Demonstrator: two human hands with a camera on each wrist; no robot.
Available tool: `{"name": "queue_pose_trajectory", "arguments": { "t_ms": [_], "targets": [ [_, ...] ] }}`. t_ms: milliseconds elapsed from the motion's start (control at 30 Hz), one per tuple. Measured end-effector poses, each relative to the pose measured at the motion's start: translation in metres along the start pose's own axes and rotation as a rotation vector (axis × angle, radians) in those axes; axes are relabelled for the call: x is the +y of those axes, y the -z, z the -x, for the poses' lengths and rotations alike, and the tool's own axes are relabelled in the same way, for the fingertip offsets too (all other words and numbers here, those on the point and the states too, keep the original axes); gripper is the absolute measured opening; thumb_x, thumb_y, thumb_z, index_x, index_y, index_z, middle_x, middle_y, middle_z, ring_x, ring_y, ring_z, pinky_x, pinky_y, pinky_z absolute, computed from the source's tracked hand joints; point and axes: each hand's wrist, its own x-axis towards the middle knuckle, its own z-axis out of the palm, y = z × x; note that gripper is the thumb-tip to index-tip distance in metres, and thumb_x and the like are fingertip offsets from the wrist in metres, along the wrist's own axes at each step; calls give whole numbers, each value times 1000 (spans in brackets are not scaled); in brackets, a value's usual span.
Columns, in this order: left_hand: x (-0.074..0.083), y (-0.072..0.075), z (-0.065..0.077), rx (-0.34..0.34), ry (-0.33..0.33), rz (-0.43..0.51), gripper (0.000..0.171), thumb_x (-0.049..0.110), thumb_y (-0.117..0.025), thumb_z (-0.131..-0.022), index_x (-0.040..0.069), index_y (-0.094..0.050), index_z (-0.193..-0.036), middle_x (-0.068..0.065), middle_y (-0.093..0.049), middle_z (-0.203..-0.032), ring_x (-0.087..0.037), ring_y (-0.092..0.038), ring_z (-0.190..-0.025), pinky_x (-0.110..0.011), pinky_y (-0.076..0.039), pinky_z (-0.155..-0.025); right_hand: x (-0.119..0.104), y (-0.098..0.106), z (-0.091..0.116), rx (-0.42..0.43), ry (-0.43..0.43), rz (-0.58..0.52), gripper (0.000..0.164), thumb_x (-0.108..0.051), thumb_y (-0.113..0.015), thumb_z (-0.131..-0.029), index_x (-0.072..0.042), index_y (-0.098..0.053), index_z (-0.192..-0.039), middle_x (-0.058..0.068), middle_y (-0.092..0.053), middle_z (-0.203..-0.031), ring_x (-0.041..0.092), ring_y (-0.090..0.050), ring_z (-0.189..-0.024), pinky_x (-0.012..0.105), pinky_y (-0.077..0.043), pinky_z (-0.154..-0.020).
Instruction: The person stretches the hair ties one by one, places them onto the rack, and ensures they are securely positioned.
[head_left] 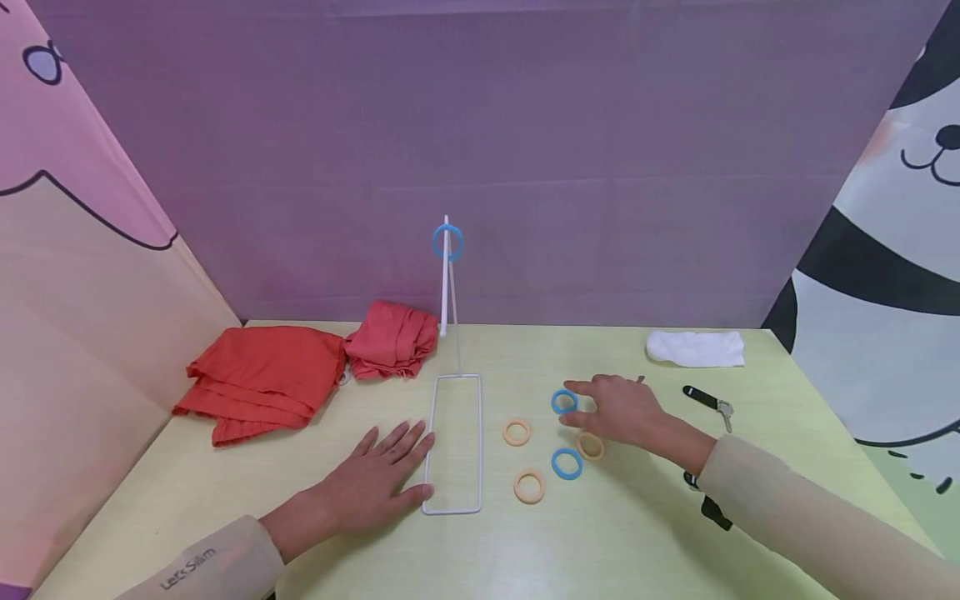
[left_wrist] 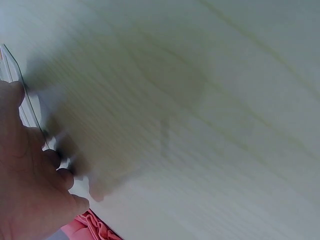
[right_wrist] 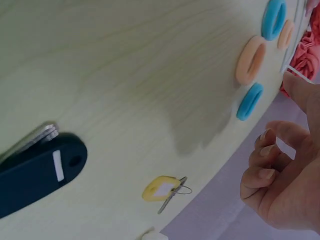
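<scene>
My left hand lies with straight fingers over the left rail of a white wire stand's base. On the stand's raised arm hangs a blue ring. My right hand hovers at another blue ring on the table, thumb and index finger spread to either side of it. In the right wrist view, that ring lies apart from the fingertips, and the other fingers are curled. Nearby lie a third blue ring and peach rings, one partly beneath my right hand.
Red cloths lie at the back left, beside the stand. A folded white cloth sits at the back right. A key with a black tag is right of my right hand; a yellow-tagged key shows in the right wrist view.
</scene>
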Motion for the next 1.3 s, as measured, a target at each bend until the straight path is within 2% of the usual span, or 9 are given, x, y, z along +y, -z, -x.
{"name": "queue_pose_trajectory", "arguments": {
  "t_ms": [167, 400, 533, 667, 967, 1233, 1300],
  "targets": [
    [0, 1, 1, 4, 4, -6, 75, 60, -42, -101, 15, -29, -159, -8, -23, -168, -34, -19, -155, -65, -14, -122, 4, -8, -7, -12, -20, 2, 61, -55, -68, -88, -23, -62, -139, 13, -70, -123, 34, -67, -110, 51, -52, -62],
    [1, 2, 0, -7, 10, -4, 76, 61, -42, -100, 15, -28, -159, -8, -22, -168, -34, -18, -156, -65, -14, -122, 6, -13, -15, -35, -67, -31, 64, -57, -70, -85, -24, -61, -139, 12, -70, -126, 36, -67, -112, 38, -45, -52],
    [1, 1, 0, -8, 12, -11, 76, 60, -43, -100, 16, -28, -159, -7, -22, -168, -34, -19, -156, -64, -14, -122, 5, -16, -18, -55, -82, -56, 66, -59, -70, -85, -22, -61, -140, 13, -69, -129, 38, -66, -114, 36, -45, -52],
    [0, 1, 0, -7, 11, -9, 75, 60, -43, -101, 16, -28, -159, -7, -22, -168, -34, -19, -156, -64, -14, -122, 3, -18, -21, -52, -81, -62, 61, -56, -68, -88, -21, -63, -137, 12, -68, -131, 38, -65, -116, 36, -46, -54],
    [1, 1, 1, -1, 9, -10, 75, 60, -43, -101, 16, -27, -160, -7, -22, -168, -33, -18, -156, -64, -13, -122, 0, -22, -22, 21, -53, -55, 43, -46, -68, -91, -20, -71, -126, 8, -74, -117, 31, -71, -96, 36, -44, -47],
    [1, 0, 0, -11, 16, -5, 75, 59, -45, -100, 17, -26, -160, -6, -21, -168, -32, -17, -156, -63, -13, -123, 0, -23, -24, 67, -47, -89, 37, -43, -67, -91, -20, -71, -120, 6, -75, -107, 22, -68, -81, 34, -42, -48],
    [2, 0, 0, -13, 17, -5, 75, 59, -45, -100, 17, -26, -160, -6, -21, -168, -32, -17, -156, -63, -13, -123, -1, -21, -23, 80, -50, -106, 37, -42, -67, -91, -20, -71, -120, 4, -75, -99, 20, -65, -77, 33, -41, -48]
  ]
}}
